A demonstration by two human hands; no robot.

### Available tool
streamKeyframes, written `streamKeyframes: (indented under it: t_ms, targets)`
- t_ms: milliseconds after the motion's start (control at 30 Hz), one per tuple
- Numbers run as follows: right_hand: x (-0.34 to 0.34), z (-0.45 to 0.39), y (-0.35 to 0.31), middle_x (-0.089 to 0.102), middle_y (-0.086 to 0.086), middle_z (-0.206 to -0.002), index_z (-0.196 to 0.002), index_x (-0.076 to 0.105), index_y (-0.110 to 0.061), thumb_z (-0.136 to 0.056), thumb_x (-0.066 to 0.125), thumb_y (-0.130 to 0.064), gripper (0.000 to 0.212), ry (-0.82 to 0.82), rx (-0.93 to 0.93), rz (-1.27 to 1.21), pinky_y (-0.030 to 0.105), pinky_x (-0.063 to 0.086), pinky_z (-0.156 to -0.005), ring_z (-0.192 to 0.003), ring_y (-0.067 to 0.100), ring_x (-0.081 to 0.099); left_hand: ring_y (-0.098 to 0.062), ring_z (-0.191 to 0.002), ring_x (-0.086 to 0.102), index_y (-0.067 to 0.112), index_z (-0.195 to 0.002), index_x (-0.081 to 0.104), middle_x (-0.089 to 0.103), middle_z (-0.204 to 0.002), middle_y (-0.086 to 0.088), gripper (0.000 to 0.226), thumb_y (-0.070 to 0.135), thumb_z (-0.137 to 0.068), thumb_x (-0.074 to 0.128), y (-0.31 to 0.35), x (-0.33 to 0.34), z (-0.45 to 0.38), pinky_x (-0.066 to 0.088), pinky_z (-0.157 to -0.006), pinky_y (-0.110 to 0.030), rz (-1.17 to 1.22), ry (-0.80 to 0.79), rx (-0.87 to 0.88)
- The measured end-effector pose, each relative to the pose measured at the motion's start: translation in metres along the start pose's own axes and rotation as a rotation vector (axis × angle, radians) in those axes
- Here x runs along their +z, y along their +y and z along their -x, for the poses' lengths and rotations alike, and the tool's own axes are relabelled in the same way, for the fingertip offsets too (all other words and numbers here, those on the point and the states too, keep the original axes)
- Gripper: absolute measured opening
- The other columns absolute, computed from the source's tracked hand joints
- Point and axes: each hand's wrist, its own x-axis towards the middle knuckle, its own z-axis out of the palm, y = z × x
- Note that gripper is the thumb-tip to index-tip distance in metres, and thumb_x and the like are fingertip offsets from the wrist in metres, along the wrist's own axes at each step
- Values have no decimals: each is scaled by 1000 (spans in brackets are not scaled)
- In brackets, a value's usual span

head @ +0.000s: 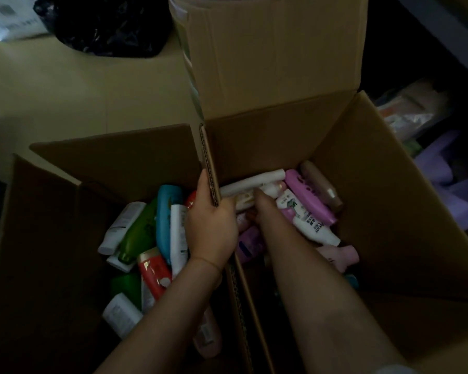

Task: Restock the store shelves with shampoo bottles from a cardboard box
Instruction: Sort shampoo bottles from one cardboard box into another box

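The left hand's fingers [201,182] are curling round the top edge of a cardboard flap [210,168] standing up through the middle of the box, thumb on the near side, basically holding it out of the way. The left hand [211,222] itself is sitting right over the pile. The right hand [258,201] is reaching down into the right half of the box and its fingers are buried among the bottles, so I honestly can't tell if they're spread, pinched or already round something. They're pointing at a long white bottle [254,182] lying along the far wall.

The shampoo bottles are all lying loose and jumbled inside the cardboard box [389,184], none on a shelf yet: a teal bottle [165,220], a green bottle [138,233] and a red tube [153,271] in the left half, a purple bottle [308,195] and a brown bottle [322,184] toward the far right corner.

My guess is these are smooth, stiff plastic, fairly heavy if full, and a bit slippery. I'd be wrapping round the mid-body rather than the cap, since caps can pop, and lifting slowly so the neighbours aren't tumbling.
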Motion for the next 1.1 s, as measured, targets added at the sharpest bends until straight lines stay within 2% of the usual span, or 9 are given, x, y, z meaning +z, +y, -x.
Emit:
streamKeyframes:
  t_ms: [100, 267, 333, 400, 567, 733, 900, 1033, 1100]
  targets:
    - [-8, -8, -2, 63, 8, -120, -133, 51, -13, -85, 64, -47, 61, 51, -141, -118, 45, 51, -99, -109, 29, 62, -23, -97, 61, 43, -139, 46, 65, -111, 3, 57, 25, -86, 53, 9, -4, -20, 52, -88, -43, -63, -86, -70]
    - [2, -13, -13, 66, 20, -116, -112, 60, -6, -84, 71, -33, 40, -138, -102, -346, 45, 49, -99, -105, 32, 63, -27, -98, 60, 31, -119, 62, 65, -106, 1, 53, 40, -69, 48, 21, 3, -56, 49, -91, -46, -101, -51, -149]
    - [4, -25, -14, 65, 20, -118, -112, 61, -8, -68, 79, -35, 55, -115, -67, -374, 44, 49, -94, -103, 31, 62, -25, -95, 60, 34, -115, 64, 66, -100, 5, 49, 42, -70, 48, 17, 6, -53, 49, -89, -45, -71, -27, -121]
    - [4, -26, -15, 65, 19, -120, -118, 61, -8, -64, 81, -35, 64, -120, -43, -374, 44, 49, -97, -106, 32, 64, -23, -94, 60, 35, -116, 63, 66, -98, 8, 49, 41, -70, 48, 17, 10, -50, 49, -89, -44, -44, -16, -116]
    - [9, -29, -20, 66, 20, -119, -123, 59, -6, -85, 72, -33, 49, -242, -33, -441, 46, 47, -102, -109, 33, 63, -23, -98, 60, 38, -129, 58, 66, -105, 8, 60, 45, -71, 47, 15, 14, -54, 48, -95, -48, -67, 4, -119]
    - [5, -28, -15, 64, 22, -118, -125, 57, -5, -74, 78, -40, 65, -203, -4, -516, 49, 44, -104, -109, 36, 61, -22, -100, 60, 38, -132, 55, 65, -105, 11, 59, 44, -74, 49, 14, 11, -55, 48, -96, -48, -46, -3, -118]
    - [5, -27, -13, 61, 23, -130, -136, 51, -9, -66, 82, -56, 90, -407, -63, -678, 54, 41, -106, -120, 40, 59, -21, -98, 60, 37, -125, 58, 63, -97, 15, 46, 41, -79, 51, 14, 12, -55, 49, -95, -47, -59, 0, -101]
    - [12, -28, -15, 64, 21, -126, -135, 53, -10, -50, 90, -58, 105, -327, -82, -573, 55, 43, -104, -116, 38, 62, -21, -96, 60, 34, -124, 58, 64, -96, 14, 42, 38, -82, 52, 16, 13, -55, 49, -94, -45, -56, -4, -95]
    - [14, -26, -16, 67, 19, -119, -127, 58, -7, -64, 85, -52, 82, -285, -84, -529, 54, 46, -102, -110, 36, 64, -25, -100, 61, 32, -133, 55, 67, -106, 6, 61, 44, -74, 46, 15, 14, -55, 49, -95, -47, -62, 0, -101]
